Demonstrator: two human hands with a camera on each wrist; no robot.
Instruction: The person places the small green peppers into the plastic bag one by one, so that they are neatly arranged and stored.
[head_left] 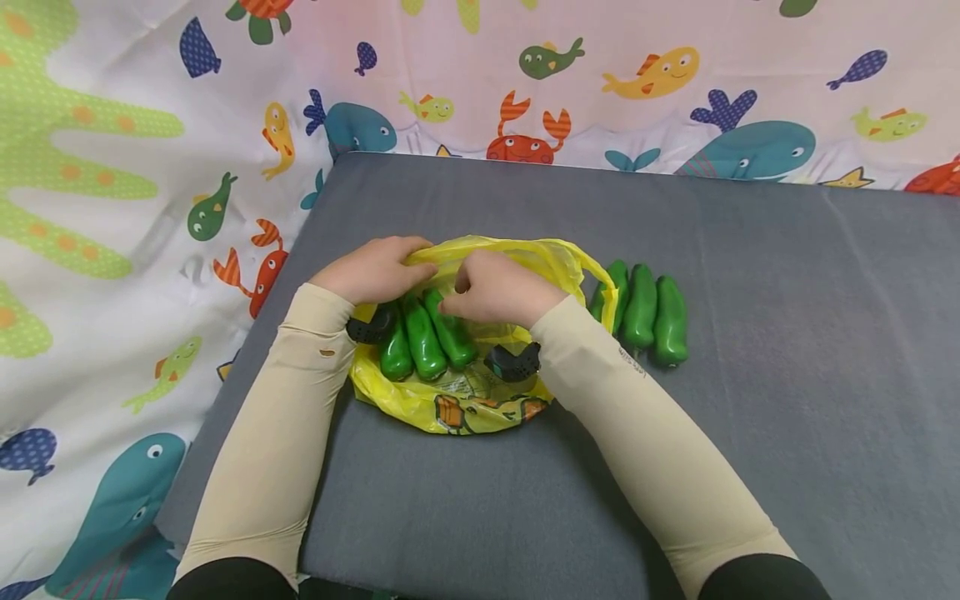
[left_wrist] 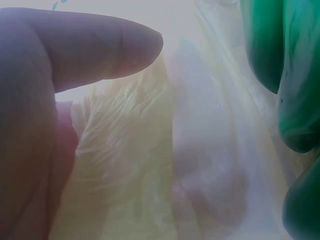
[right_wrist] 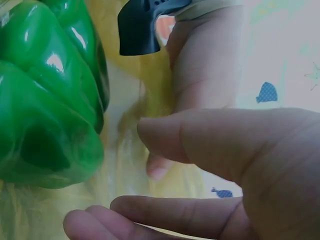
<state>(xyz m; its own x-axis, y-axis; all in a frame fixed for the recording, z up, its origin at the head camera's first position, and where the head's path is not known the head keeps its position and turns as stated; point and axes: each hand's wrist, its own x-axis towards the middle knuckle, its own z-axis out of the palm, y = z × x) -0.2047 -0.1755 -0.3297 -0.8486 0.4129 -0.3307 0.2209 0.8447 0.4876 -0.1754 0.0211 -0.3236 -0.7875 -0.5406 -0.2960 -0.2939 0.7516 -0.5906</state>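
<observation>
A yellow plastic bag [head_left: 405, 417] lies with its mouth spread on the grey table. Three glossy green peppers [head_left: 424, 340] are side by side in its left part; they also show in the right wrist view as green peppers [right_wrist: 50, 100]. My left hand [head_left: 378, 268] holds the bag's far left rim, the thin film [left_wrist: 125, 150] between thumb and fingers. Over the bag's opening is my right hand [head_left: 498, 287], close to the peppers' far ends. In the right wrist view its thumb [right_wrist: 200, 137] and fingers stand apart, nothing between them.
Right of the bag, three more green peppers [head_left: 641, 310] lie on the grey table [head_left: 795, 375]; the bag's handle loop [head_left: 611, 287] partly covers the leftmost. A cloth printed with sea animals [head_left: 450, 58] hangs behind and at left. Black wrist devices [head_left: 513, 363] sit under both wrists.
</observation>
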